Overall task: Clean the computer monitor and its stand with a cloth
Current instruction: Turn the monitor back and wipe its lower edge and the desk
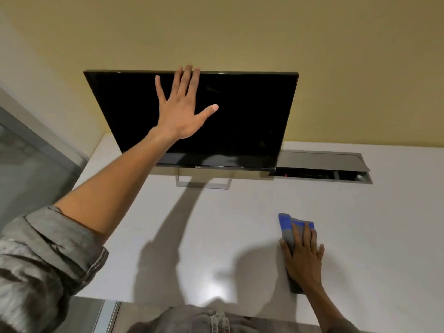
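A black monitor (245, 116) with a dark screen stands on a silver open-frame stand (204, 185) at the back of a white desk (216, 236). My left hand (180, 109) is spread in front of the screen, fingers apart, with the fingertips hooked over the monitor's top edge. My right hand (304, 255) lies flat on a grey and blue cloth (288, 227) on the desk, near the front right, pressing it down with the fingers over it.
A grey cable tray (322, 169) with its lid open is recessed in the desk to the right of the monitor. A yellow wall (240, 32) rises directly behind. A glass panel with a metal frame (36, 159) borders the desk's left side.
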{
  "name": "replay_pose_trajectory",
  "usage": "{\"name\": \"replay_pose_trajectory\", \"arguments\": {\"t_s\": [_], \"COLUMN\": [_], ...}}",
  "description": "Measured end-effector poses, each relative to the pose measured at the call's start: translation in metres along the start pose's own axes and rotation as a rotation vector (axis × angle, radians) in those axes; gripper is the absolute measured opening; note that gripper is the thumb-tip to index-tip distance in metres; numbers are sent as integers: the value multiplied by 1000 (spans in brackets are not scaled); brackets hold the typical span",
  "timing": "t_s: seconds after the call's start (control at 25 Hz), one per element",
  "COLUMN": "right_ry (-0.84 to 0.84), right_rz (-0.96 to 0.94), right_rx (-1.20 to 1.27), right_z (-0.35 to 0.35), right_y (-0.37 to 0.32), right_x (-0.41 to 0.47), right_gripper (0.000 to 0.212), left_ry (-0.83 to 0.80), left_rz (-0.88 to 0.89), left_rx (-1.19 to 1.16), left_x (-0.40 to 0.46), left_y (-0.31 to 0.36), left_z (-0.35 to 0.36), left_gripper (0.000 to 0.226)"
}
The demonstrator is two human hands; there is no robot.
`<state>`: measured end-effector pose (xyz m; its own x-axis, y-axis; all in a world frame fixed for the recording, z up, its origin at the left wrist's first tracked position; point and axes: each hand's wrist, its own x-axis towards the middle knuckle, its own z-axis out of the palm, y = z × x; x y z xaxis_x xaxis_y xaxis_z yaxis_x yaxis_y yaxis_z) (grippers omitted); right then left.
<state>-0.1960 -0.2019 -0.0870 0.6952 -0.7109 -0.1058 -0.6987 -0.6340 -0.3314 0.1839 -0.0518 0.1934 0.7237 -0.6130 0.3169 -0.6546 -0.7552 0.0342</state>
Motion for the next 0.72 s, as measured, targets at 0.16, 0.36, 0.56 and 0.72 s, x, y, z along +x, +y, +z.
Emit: {"name": "replay_pose_trajectory", "arguments": {"t_s": [0.16, 0.36, 0.56, 0.72], "right_ry": [-18, -47, -48, -29], "right_rz": [29, 38, -52, -208], "right_rx": [-46, -81, -24, -119], "right_z": [12, 21, 45, 79], "right_y": [-1, -16, -89, -185], "right_x": [4, 7, 10, 16], "right_gripper": [74, 72, 62, 52], "left_ry": [45, -335, -577, -642], "left_rz": [-28, -230, -502, -539], "left_rx": [-95, -264, -206, -224], "left_x": [-85, -243, -379, -438], "left_y": [8, -38, -129, -185], "left_z": [34, 93, 106, 99], "left_gripper": [80, 74, 88, 77]}}
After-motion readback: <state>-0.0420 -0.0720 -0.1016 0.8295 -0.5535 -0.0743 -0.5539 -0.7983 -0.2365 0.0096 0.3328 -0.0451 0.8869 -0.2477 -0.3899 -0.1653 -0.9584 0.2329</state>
